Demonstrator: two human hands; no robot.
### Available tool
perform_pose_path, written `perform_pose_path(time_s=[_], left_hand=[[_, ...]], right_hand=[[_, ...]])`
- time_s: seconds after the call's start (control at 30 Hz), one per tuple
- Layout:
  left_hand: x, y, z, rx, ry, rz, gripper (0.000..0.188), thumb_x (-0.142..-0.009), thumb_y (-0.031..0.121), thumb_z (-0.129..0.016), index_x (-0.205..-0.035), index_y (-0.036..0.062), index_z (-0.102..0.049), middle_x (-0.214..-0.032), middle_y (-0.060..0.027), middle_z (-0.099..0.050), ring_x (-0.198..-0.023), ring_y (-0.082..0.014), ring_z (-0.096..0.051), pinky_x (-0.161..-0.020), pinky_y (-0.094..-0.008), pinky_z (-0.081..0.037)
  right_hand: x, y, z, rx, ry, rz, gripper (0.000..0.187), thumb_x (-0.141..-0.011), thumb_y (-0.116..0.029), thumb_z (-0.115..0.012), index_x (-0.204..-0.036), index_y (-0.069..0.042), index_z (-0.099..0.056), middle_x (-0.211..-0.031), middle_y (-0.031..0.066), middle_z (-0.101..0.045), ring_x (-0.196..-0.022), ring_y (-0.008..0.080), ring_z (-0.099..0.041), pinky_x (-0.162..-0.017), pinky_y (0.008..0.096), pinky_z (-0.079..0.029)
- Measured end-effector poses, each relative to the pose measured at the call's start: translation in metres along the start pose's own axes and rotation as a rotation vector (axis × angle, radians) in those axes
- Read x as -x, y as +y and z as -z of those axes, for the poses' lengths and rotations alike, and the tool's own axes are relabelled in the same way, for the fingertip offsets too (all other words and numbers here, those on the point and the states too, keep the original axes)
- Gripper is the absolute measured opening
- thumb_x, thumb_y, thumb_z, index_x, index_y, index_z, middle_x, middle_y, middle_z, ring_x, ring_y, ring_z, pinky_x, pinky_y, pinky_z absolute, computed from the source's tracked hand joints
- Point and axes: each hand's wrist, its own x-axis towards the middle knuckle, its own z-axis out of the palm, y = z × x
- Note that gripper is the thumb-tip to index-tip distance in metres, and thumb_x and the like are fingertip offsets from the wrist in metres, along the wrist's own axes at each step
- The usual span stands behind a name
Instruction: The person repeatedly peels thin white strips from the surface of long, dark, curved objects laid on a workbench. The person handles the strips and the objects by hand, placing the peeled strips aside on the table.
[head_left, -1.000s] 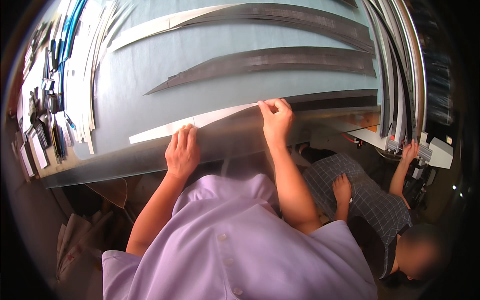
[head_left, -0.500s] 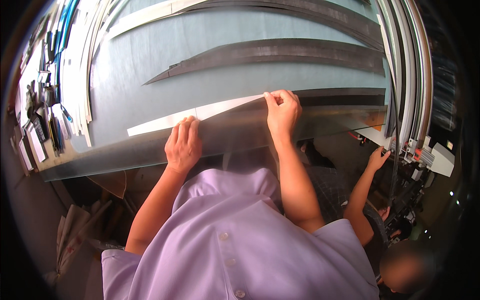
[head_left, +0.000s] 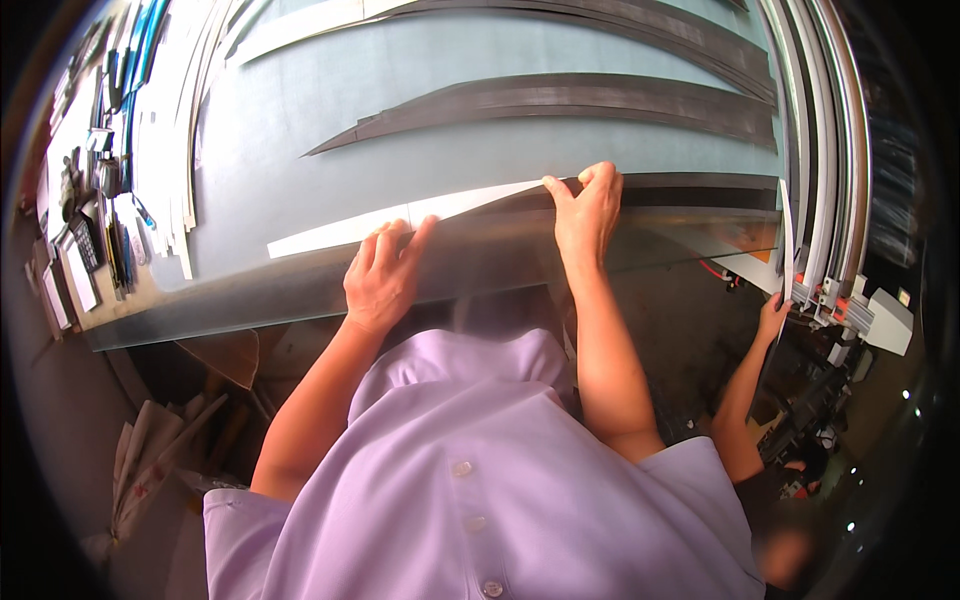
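Note:
A long white tapered strip (head_left: 335, 230) lies along the near edge of the glass-topped table and meets a dark strip (head_left: 690, 190) on the right. My left hand (head_left: 382, 280) rests at the lower edge of the white strip, its fingers stretched out and the forefinger apart from the others. Where white and dark meet, my right hand (head_left: 588, 222) touches the strip with its thumb out to the left. Its forefinger is bent and separate from the thumb, with dark material showing in the gap. The other fingers of this hand are partly hidden.
Beyond lie another dark pointed strip (head_left: 560, 98) and a longer one (head_left: 640, 25). Light strips (head_left: 190, 130) and tools (head_left: 100, 190) cover the left side. Metal rails (head_left: 835, 150) run along the right. A co-worker's hand (head_left: 773, 315) holds a long thin strip there.
My right thumb and forefinger have moved apart from a pinch. My left forefinger has spread away from its neighbours. The co-worker's hand has closed on a thin strip at the right.

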Motion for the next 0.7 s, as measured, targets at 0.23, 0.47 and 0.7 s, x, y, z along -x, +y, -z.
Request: perform_pose_path(time_s=[0.23,0.47,0.7], left_hand=[[-0.003,-0.002,0.002,0.015,-0.012,-0.036,0.058,-0.077,0.002,-0.065,-0.132,0.0204,-0.067,-0.111,-0.0041,-0.060,-0.096,-0.0211,-0.063,-0.080,-0.0298,-0.056],[-0.009,-0.001,0.021,0.088,-0.140,-0.046,0.053,-0.078,0.004,-0.064,-0.131,0.0091,-0.062,-0.116,-0.0088,-0.058,-0.105,-0.0249,-0.062,-0.088,-0.0336,-0.056],[0.009,-0.030,0.033,0.123,-0.220,-0.092,0.052,-0.080,0.004,-0.061,-0.132,-0.0023,-0.062,-0.127,-0.0122,-0.060,-0.119,-0.0291,-0.062,-0.096,-0.0378,-0.056]], right_hand=[[0.053,-0.028,-0.022,-0.134,-0.011,0.721,0.028,-0.094,-0.004,-0.058,-0.120,0.002,-0.065,-0.119,0.0209,-0.063,-0.114,0.0377,-0.060,-0.100,0.0464,-0.046],[0.077,-0.027,-0.031,0.178,-0.111,0.920,0.038,-0.093,-0.004,-0.054,-0.128,0.012,-0.060,-0.127,0.0233,-0.061,-0.125,0.0366,-0.057,-0.108,0.0428,-0.048],[0.044,0.006,-0.006,0.309,-0.090,0.866,0.036,-0.092,-0.003,-0.054,-0.125,0.011,-0.061,-0.123,0.0222,-0.064,-0.119,0.0368,-0.061,-0.105,0.0436,-0.050]])
